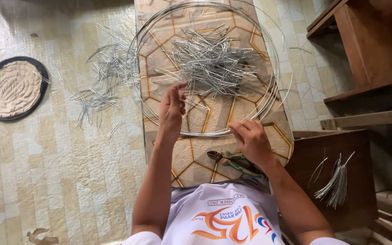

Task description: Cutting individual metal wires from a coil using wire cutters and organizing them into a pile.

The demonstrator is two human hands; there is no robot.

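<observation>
The left hand [172,109] pinches a bent wire piece [191,102] beside the far heap of wire pieces [212,61]. The right hand [250,138], fingers curled, grips the near edge of the wire rings [205,133] on the patterned counter [191,168].

Just beyond my left hand [172,106] a heap of wire pieces [212,61] lies on the board [196,159], inside the wire hoops [205,131]. My right hand [252,140] rests on the hoops' near edge. Pliers [230,159], I think, lie just behind it. Left of my left hand, more wires [100,81] lie on the floor, a mat [11,88] beyond them.
</observation>
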